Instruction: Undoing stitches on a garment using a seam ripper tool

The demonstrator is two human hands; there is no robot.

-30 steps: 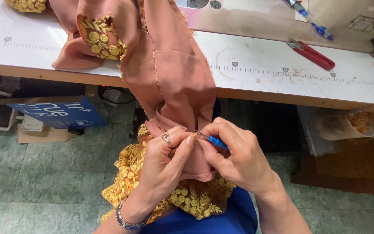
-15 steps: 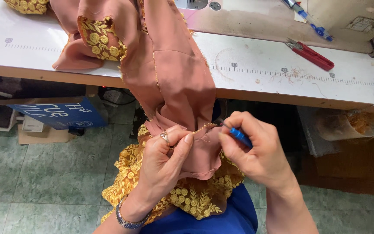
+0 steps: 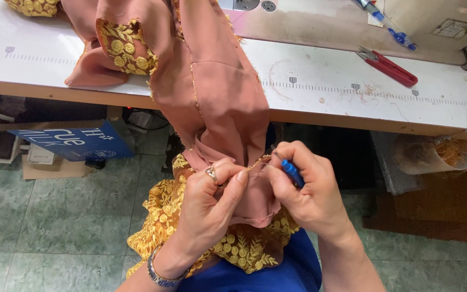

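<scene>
Left hand (image 3: 212,208) pinches dusty-pink garment (image 3: 217,103) seam below counter (image 3: 320,92) edge; right hand (image 3: 306,189) closed around blue-handled seam ripper (image 3: 292,173), tip at that seam.

Flat blue rectangular sign with white lettering (image 3: 71,143): lies tilted beneath my worktop (image 3: 352,103), at lower left, above the green tiled floor (image 3: 71,216). Plain brown cardboard box (image 3: 55,168): just under the sign, resting on the floor. Small pale square label with dark print (image 3: 445,28): fixed to the beige machine housing (image 3: 433,16) at upper right, on the worktop.
</scene>
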